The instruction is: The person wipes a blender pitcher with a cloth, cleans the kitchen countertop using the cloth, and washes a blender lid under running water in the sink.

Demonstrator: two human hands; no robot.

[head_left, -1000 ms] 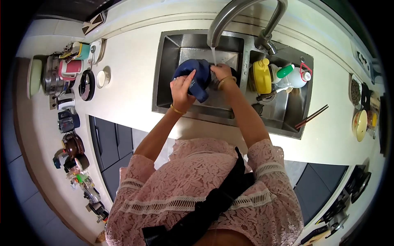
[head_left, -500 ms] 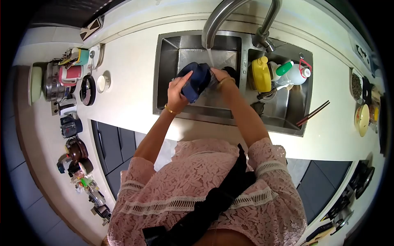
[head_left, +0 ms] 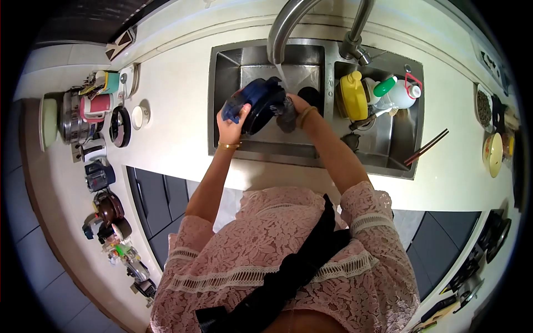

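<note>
My left hand (head_left: 230,126) grips a dark blue, round, lid-like piece (head_left: 261,102) by its left side, holding it tilted above the left sink basin (head_left: 239,145). Its exact kind I cannot make out. Wet grey cloth (head_left: 286,116) is bunched in my right hand (head_left: 300,104), close against the blue piece's right side. A thin stream of water (head_left: 280,70) falls from the faucet (head_left: 276,47) just behind the piece. Right of my right hand, a black round thing (head_left: 309,95) lies in the basin, partly hidden.
In the right basin stand a yellow bottle (head_left: 351,95), a green-capped bottle (head_left: 384,87) and a clear jug (head_left: 404,97). Chopsticks (head_left: 426,147) lean over its right edge. On the left counter are a white cup (head_left: 140,115) and a black-rimmed round lid (head_left: 120,126).
The blue piece has moved left and turned, showing more of its round underside. My left hand has shifted left with it. More of the grey cloth shows beside my right hand.
</note>
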